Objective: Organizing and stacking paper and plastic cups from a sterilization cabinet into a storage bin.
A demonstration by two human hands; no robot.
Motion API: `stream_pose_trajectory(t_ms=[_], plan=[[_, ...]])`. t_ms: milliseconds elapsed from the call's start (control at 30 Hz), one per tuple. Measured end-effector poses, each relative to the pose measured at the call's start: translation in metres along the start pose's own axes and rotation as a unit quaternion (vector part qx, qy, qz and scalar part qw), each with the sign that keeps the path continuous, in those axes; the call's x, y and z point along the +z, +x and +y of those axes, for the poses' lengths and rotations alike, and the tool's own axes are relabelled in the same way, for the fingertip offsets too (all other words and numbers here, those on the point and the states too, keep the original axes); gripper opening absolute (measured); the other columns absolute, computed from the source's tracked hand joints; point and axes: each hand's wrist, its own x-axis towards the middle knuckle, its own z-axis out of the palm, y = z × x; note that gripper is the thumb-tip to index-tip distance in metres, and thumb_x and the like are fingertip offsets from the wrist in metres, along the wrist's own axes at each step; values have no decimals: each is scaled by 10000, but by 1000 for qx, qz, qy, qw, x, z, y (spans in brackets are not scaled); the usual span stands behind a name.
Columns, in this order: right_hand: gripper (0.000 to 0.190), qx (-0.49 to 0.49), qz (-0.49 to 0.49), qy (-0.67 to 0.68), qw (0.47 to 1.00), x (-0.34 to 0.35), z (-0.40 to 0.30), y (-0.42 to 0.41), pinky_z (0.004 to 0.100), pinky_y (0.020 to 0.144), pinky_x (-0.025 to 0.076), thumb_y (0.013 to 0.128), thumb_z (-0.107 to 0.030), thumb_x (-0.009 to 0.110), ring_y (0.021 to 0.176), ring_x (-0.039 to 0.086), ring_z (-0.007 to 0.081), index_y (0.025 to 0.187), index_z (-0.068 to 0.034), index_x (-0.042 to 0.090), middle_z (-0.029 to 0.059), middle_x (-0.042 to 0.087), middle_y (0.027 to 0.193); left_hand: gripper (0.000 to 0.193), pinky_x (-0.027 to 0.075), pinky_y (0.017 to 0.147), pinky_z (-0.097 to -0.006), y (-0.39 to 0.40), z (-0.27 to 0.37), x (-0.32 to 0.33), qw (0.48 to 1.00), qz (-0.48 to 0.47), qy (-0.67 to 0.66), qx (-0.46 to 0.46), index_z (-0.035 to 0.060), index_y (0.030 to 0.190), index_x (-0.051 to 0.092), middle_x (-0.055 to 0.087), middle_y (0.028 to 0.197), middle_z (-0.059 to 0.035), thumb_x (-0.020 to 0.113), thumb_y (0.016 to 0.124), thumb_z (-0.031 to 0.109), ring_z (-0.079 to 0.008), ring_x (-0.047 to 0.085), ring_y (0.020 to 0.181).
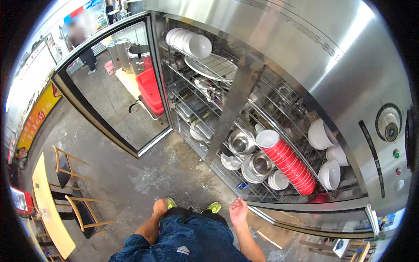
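Both hands hang low in front of a stainless-steel dish cabinet (327,39) with its two glass doors swung out. My left hand (160,207) is loosely curled beside my thigh, back up; whether its fingers are closed is unclear. My right hand (238,208), palm up with fingers half bent and nothing in it, is near the right glass door (314,219). On the wire racks lie a long stack of red bowls (288,163) with white insides, white bowls (329,174), steel bowls (241,142), an oval white platter (212,67) and a row of white bowls (198,46).
The left glass door (114,88) stands out over the concrete floor. Through it show a red plastic crate (150,90) and a pink bucket (109,67). Wooden chairs (86,213) and a long table (52,209) are at lower left. A person (86,54) stands far off.
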Motion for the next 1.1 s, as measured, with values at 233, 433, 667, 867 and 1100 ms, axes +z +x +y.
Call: stream_pose_trajectory(t_ms=[233,433,667,867,1100], plan=[[307,-104,35,-474,874,-183,97,75,336,814,540,1026,-320,578,923,686,184,1138,-72,722,80,733,990,476,549,912,-578,58,11,-56,990,22,-104,96,27,1026,734,737,1055,-262,464,1067,416,-496,688,1024],[373,-180,-149,-791,566,-89,176,11,440,869,541,1032,-366,538,970,708,296,1121,-57,727,174,738,1034,477,551,931,-564,68,-149,-64,988,42,-148,21,31,1073,752,741,1060,-264,470,1063,416,-480,695,1044],[353,-133,-162,-888,410,24,211,-7,462,866,541,1023,-349,540,984,715,328,1123,-67,727,199,736,1051,474,548,965,-530,27,-324,-46,940,3,-226,-257,-6,1122,755,740,1113,-273,530,1040,404,-462,693,1109],[336,-73,-200,-934,287,68,248,34,481,863,542,1015,-334,543,996,722,355,1125,-75,727,221,734,1064,465,576,900,-499,-30,-417,-20,897,39,-282,-337,-5,1156,747,764,1035,-244,537,1049,396,-407,757,949],[222,5,-313,-888,337,94,329,171,401,829,541,980,-216,631,943,744,307,1136,-113,752,197,757,1046,446,599,788,-483,-47,-360,8,803,154,-408,-406,-24,1119,744,766,888,-241,542,1047,367,-355,780,814]])
